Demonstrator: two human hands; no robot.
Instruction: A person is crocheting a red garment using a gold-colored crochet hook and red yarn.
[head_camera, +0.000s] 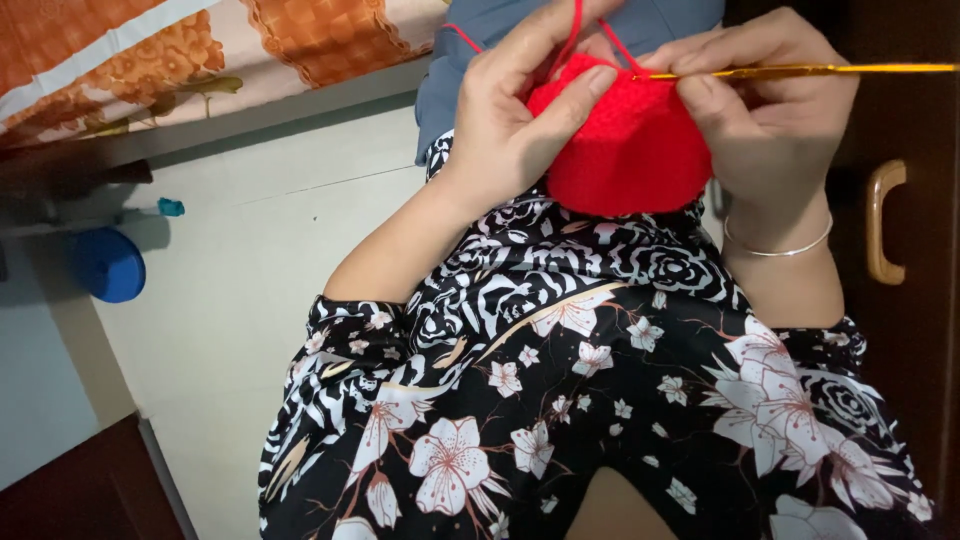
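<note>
Two hands: both clamped on work
left hand (510, 120): pinches red piece (630, 140), yarn (572, 35) taut
right hand (775, 110): grips hook (800, 70)
risk: yarn slackens, loop may slip off

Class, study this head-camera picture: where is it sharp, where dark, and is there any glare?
Head view: the red crochet piece, both hands and the floral garment are evenly lit and sharp; the gold hook shows a slight sheen; the cupboard at right is dim; shadow lies under the bed edge around the blue disc.
</note>
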